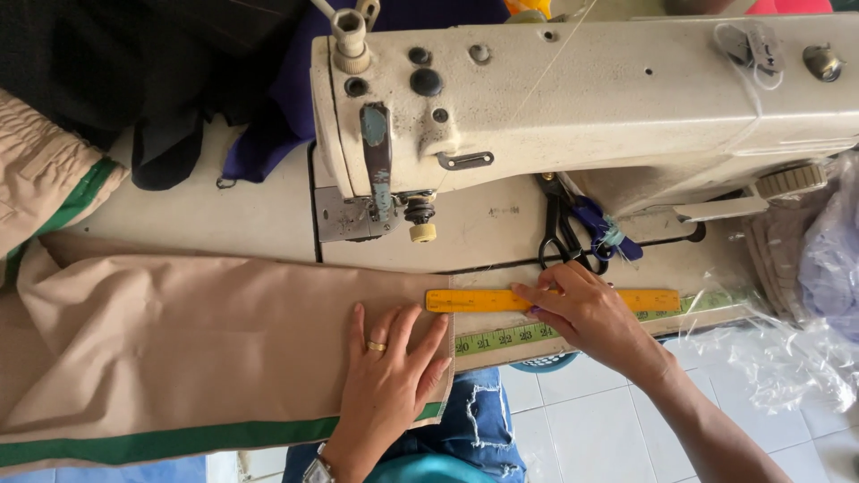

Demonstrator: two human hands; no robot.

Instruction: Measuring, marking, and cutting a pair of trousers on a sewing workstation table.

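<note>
**Q:** How are the two hands posed?

**A:** The left hand (pixel 391 374) lies flat, palm down, fingers spread and pointing away from the person, pressing the end of the beige cloth (pixel 179 344). A ring sits on one finger and a watch (pixel 318 469) on the wrist. The right hand (pixel 586 315) reaches in from the person's right, forearm slanting up from the lower corner; its fingers rest on the yellow ruler (pixel 474 300). Something small and purple shows under them, too hidden to identify, so whether they pinch it or merely press is not clear.

**Q:** Which way does the ruler run?

**A:** Its long axis lies crosswise, left to right, parallel to the table's near edge. One end lies on the cloth's cut end just beyond the left fingertips; the other extends past the right hand. A green tape measure (pixel 506 339) lies parallel, just nearer the person, between the two hands.

**Q:** And the cloth?

**A:** It stretches lengthwise away to the left of the left hand, a green band (pixel 161 443) along its near edge.

**Q:** What of the surface and surroundings?

**A:** A worn cream sewing machine (pixel 582 98) stands beyond both hands on a pale table (pixel 215 215). Black scissors (pixel 562 234) lie just beyond the right hand. Dark fabric (pixel 134 63) is heaped far beyond the left hand, clear plastic (pixel 796 349) lies to the right of the right forearm, and white floor tiles (pixel 591 429) show below the table edge.
</note>
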